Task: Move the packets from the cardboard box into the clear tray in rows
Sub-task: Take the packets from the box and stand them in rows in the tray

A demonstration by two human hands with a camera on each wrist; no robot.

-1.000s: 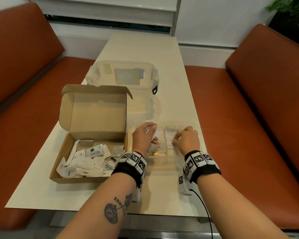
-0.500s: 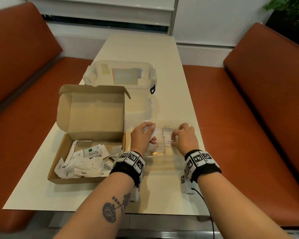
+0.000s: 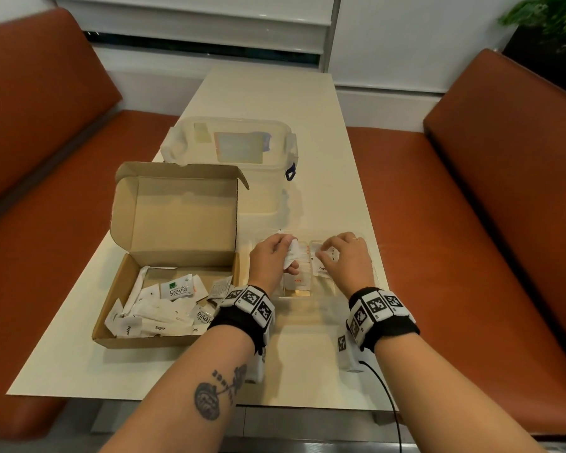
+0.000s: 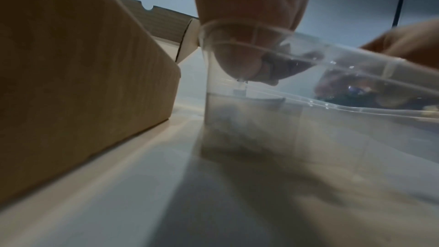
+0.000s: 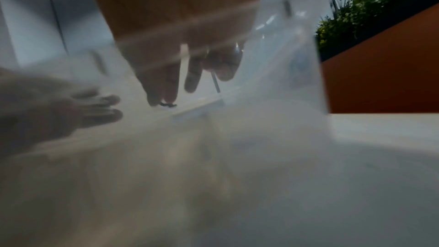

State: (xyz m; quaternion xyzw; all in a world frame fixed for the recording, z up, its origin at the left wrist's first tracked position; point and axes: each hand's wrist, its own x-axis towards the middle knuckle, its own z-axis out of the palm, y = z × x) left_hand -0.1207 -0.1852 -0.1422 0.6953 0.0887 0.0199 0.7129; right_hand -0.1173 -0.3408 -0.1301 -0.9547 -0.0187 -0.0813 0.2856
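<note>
The open cardboard box [image 3: 138, 341] [image 4: 83, 82] sits on the table at the left with several white packets [image 3: 164, 308] loose in it, one marked Stevia [image 3: 177, 291]. The clear tray [image 3: 307, 297] [image 4: 308, 48] [image 5: 297, 63] stands just right of it and holds packets in rows, among them a salt packet [image 3: 297, 280]. Over the tray's left part, my left hand [image 3: 286, 256] [image 4: 237, 59] grips a small stack of white packets [image 3: 291, 255]. My right hand [image 3: 325, 253] [image 5: 171, 89] reaches down into the tray and pinches a white packet [image 3: 322, 268] there.
A lidded clear plastic container [image 3: 236, 148] stands behind the box and tray. Orange benches [image 3: 471, 223] flank the narrow table. A plant [image 3: 543, 14] is at the far right. A black cable [image 3: 386, 397] runs from my right wrist over the near table edge.
Both hands stay over the tray. The right hand has shifted slightly left along the packets; the left hand keeps its stack.
</note>
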